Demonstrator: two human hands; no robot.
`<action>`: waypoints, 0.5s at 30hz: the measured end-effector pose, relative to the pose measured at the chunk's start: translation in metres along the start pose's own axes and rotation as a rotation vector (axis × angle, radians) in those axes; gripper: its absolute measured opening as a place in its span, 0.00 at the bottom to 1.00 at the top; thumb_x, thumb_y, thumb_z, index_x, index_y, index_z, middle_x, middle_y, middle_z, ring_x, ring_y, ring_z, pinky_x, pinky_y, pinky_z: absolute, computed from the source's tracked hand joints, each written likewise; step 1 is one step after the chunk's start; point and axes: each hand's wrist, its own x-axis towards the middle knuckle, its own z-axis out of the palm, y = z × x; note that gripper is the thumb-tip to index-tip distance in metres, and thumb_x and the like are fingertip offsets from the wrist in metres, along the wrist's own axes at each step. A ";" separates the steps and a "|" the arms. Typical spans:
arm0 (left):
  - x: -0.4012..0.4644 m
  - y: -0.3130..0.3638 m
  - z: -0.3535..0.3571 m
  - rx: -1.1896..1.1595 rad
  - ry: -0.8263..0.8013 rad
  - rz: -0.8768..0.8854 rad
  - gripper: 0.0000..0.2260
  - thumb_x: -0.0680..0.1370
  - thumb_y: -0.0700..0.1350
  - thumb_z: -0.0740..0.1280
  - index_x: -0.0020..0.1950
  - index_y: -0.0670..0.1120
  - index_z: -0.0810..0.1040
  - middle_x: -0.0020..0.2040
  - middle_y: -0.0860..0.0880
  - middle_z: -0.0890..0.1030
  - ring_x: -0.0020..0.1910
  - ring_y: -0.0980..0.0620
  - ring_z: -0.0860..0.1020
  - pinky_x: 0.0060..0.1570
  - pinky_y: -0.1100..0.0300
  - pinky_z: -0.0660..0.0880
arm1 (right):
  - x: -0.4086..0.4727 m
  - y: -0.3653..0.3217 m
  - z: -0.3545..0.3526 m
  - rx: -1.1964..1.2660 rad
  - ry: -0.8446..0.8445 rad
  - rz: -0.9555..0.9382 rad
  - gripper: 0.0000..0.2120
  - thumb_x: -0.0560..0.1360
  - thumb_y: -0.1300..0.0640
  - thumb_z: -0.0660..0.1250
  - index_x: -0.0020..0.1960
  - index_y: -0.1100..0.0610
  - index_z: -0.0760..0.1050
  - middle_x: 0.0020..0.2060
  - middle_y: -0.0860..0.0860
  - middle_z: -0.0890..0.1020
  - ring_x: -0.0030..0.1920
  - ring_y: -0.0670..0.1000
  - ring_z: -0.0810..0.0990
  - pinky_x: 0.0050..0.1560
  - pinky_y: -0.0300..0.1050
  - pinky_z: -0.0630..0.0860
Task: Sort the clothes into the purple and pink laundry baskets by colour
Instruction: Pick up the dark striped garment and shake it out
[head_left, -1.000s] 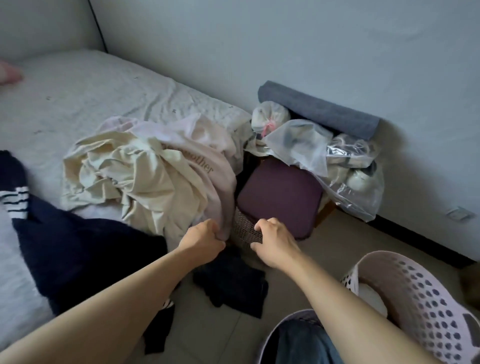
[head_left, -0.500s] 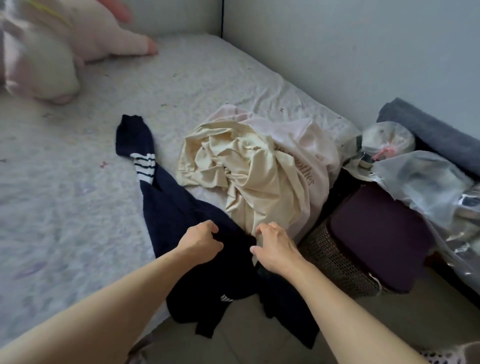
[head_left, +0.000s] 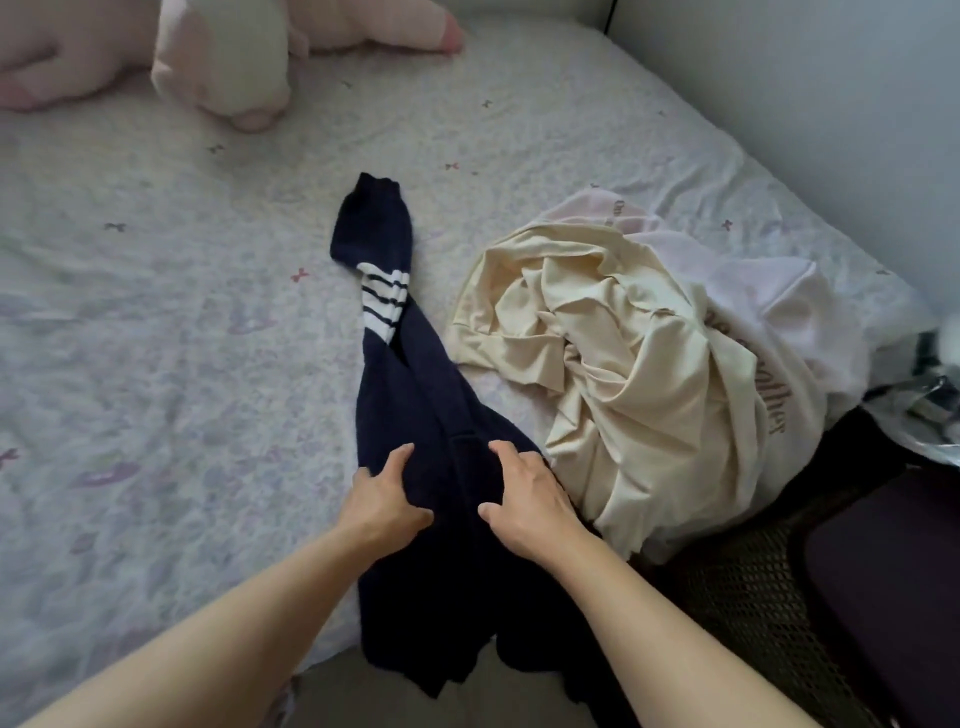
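A navy sweater (head_left: 415, 415) with white sleeve stripes lies across the bed and hangs over its near edge. My left hand (head_left: 384, 499) and my right hand (head_left: 524, 499) both rest on its middle, thumbs spread from the fingers, with a fold of navy cloth between the two hands. A crumpled cream garment (head_left: 597, 374) lies just right of the sweater, partly on a pale pink top (head_left: 789, 343) with lettering. Neither laundry basket is in view.
The bed sheet (head_left: 156, 364) is pale with small bows. A pink plush toy (head_left: 223, 57) lies at the far edge. A dark mesh hamper (head_left: 753, 597) with a dark purple lid stands right of the bed, plastic bags (head_left: 935, 405) behind it, a wall beyond.
The view swung left from the baskets and hamper toward the bed. Both hands moved onto the navy sweater and their fingers uncurled from loose fists to spread over the cloth.
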 end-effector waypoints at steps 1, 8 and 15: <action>0.006 -0.002 0.004 -0.021 0.007 -0.004 0.39 0.73 0.50 0.71 0.76 0.61 0.50 0.70 0.40 0.63 0.49 0.50 0.74 0.42 0.62 0.72 | 0.010 0.000 0.004 -0.005 -0.010 -0.026 0.35 0.76 0.53 0.66 0.76 0.48 0.50 0.70 0.55 0.62 0.70 0.56 0.63 0.69 0.50 0.65; 0.030 0.008 0.041 0.146 0.051 -0.058 0.44 0.70 0.63 0.70 0.75 0.64 0.42 0.76 0.42 0.49 0.75 0.43 0.50 0.68 0.42 0.60 | 0.064 -0.004 0.024 -0.067 0.009 -0.119 0.44 0.74 0.51 0.69 0.78 0.55 0.42 0.76 0.53 0.56 0.76 0.54 0.54 0.74 0.53 0.55; 0.025 0.006 0.039 -0.098 0.093 -0.057 0.36 0.72 0.59 0.68 0.75 0.58 0.52 0.72 0.44 0.59 0.72 0.43 0.59 0.68 0.45 0.62 | 0.066 -0.017 0.012 0.207 0.236 -0.083 0.11 0.70 0.72 0.57 0.42 0.59 0.73 0.38 0.54 0.77 0.40 0.54 0.76 0.36 0.39 0.67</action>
